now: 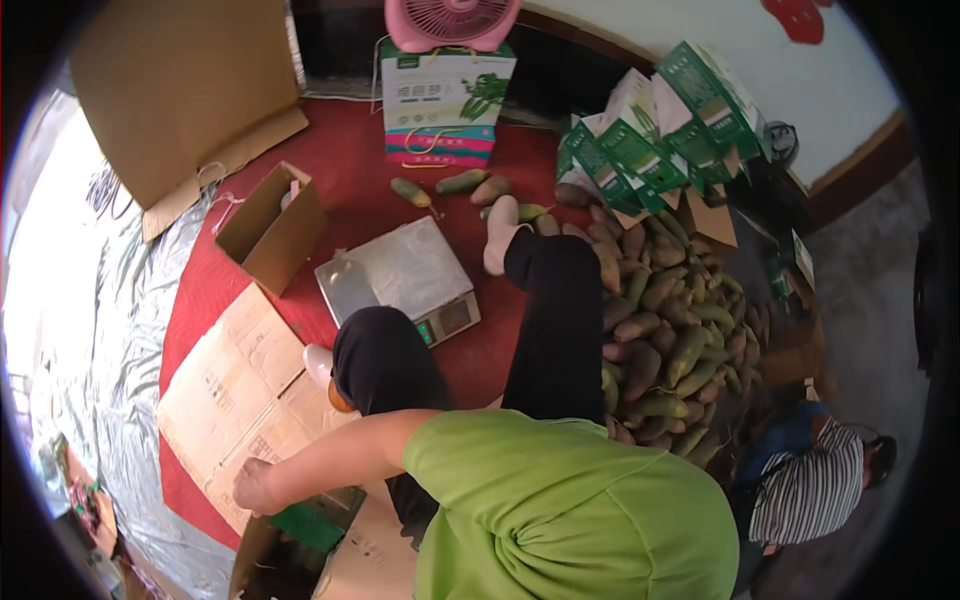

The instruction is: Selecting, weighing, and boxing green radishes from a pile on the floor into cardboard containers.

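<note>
My left hand (255,487) is stretched out to the lower left with its fingers curled in. What they hold, if anything, is hidden. It is over the edge of a flattened cardboard sheet (222,395), close to an open carton (253,562) with a green flap or packet (305,524) by its opening. My right hand is out of view, on the far side of my green shirt. Between my legs and ahead of me lies a flat metal weighing scale (405,265) with a lit green display; its plate carries nothing.
To my right is a large heap of green and brownish long radishes (690,350). Several green-white gift boxes (650,140) are stacked behind it. A pink fan (455,25) tops more boxes (447,90). A narrow carton (270,228) stands left. A person in stripes (808,490) is at right.
</note>
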A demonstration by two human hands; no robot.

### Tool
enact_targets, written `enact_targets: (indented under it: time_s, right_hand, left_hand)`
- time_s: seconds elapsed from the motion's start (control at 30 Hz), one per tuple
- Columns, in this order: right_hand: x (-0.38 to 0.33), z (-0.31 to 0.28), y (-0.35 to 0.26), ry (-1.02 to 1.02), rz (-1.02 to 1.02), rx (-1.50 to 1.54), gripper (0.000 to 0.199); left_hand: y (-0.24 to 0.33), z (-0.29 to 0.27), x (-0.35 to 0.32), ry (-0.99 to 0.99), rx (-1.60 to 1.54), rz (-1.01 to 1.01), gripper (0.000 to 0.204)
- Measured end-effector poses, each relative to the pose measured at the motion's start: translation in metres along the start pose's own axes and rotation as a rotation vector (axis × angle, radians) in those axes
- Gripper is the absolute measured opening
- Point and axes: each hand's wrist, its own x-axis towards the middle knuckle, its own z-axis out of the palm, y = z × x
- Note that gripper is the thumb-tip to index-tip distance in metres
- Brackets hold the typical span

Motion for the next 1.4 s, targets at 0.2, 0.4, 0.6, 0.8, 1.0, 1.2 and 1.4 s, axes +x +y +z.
enact_targets:
  time_s: [0.2, 0.4, 0.6, 0.8, 1.0, 1.2, 1.4]
  right_hand:
    - [-0.064, -0.072, 0.105, 0.293, 0.149, 0.351, 0.019]
    - [-0.254, -0.165, 0.204, 0.837, 0.305, 0.409, 0.016]
    - [-0.502, -0.195, 0.244, 1.355, 0.763, 0.697, 0.018]
    - [-0.728, -0.179, 0.235, 2.146, 0.951, 0.241, 0.017]
    - [-0.846, -0.208, 0.221, 2.431, 1.011, 0.051, 0.033]
    - [-0.878, -0.259, 0.202, 2.499, 0.954, 0.368, 0.052]
    - [-0.933, -0.267, 0.236, 2.492, 0.851, 0.616, 0.067]
  left_hand:
    - [0.204, -0.073, 0.062, 0.191, -0.111, 0.078, 0.014]
    - [0.239, -0.059, 0.127, 0.298, -0.214, 0.293, 0.015]
    - [0.342, -0.058, 0.184, 0.215, -0.491, 0.528, 0.013]
    - [0.441, -0.08, 0.215, 0.202, -0.548, 0.716, 0.013]
    - [0.512, -0.092, 0.223, 0.152, -0.577, 0.898, 0.012]
    - [0.542, -0.09, 0.224, 0.131, -0.576, 0.928, 0.011]
    - [0.553, -0.082, 0.234, 0.113, -0.498, 0.945, 0.011]
